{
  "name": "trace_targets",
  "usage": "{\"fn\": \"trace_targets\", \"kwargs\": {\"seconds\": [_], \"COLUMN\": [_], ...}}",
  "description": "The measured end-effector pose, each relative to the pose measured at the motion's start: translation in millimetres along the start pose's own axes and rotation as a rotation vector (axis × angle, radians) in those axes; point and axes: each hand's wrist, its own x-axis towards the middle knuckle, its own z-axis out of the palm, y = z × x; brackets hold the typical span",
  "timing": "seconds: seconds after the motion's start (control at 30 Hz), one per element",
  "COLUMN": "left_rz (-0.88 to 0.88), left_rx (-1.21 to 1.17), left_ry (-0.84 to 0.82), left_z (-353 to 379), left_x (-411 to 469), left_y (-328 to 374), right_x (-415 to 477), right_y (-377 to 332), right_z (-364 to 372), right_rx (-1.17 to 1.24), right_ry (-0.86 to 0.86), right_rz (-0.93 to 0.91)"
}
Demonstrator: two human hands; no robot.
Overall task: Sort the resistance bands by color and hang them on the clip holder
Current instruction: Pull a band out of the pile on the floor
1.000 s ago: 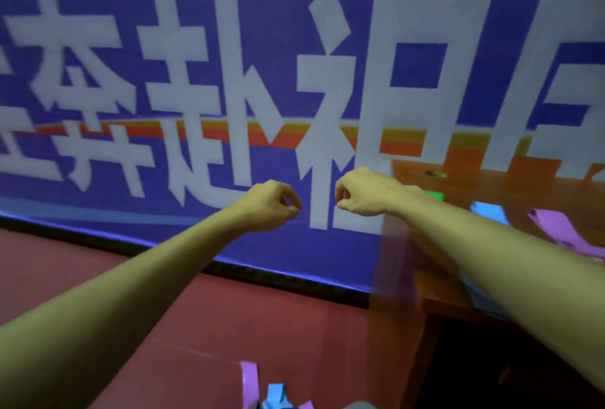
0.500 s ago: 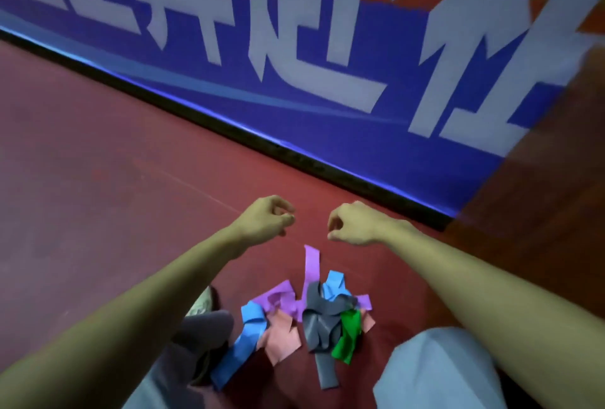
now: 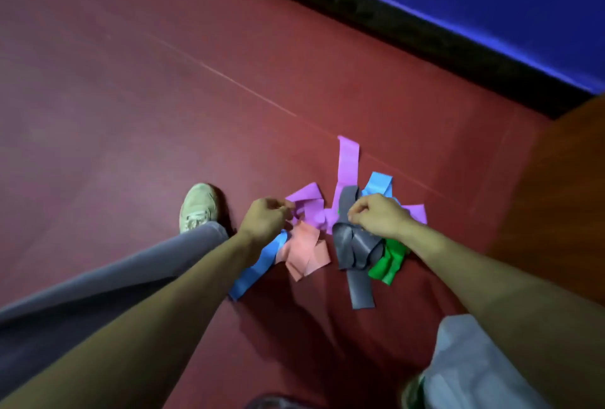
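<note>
Step in hand: first pick from the unsorted stock; nothing is sorted or hung.

The resistance bands [image 3: 340,232] lie in one tangled heap on the red floor [image 3: 147,114], near the person's feet: purple strip [image 3: 347,160] farthest, grey band [image 3: 355,245] in the middle, green band [image 3: 388,263] at near right, pink band [image 3: 306,253] and a blue band [image 3: 258,264] at near left.

The left hand [image 3: 265,222] hovers at the purple end and the right hand [image 3: 376,215] over the grey band. Both are clenched, thumb to forefinger, with no band visibly held.

The clip holder is not in view.

Judgement: the next move calls for unclenching over one colour and drawing that band free without dragging its neighbours.

No brand, label or legible writing is visible.
</note>
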Motion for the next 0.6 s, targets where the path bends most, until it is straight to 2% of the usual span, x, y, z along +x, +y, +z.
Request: {"fn": "trace_targets", "kwargs": {"seconds": [0.17, 0.3, 0.43, 0.6], "left_rz": [-0.088, -0.134, -0.175, -0.209], "left_rx": [0.097, 0.171, 0.149, 0.163], "left_ry": [0.006, -0.052, -0.061, -0.080], "left_z": [13, 23, 28, 24], "left_x": [44, 66, 76, 76], "left_y": [-46, -73, -90, -99], "right_x": [50, 77, 99, 93], "right_y": [16, 24, 28, 9], "right_z": [69, 111, 152, 152], "right_rx": [0.160, 0.231, 0.330, 0.361], "right_ry": [-0.045, -0.038, -0.026, 0.063], "right_rz": [0.071, 0.150, 0.243, 0.314]}}
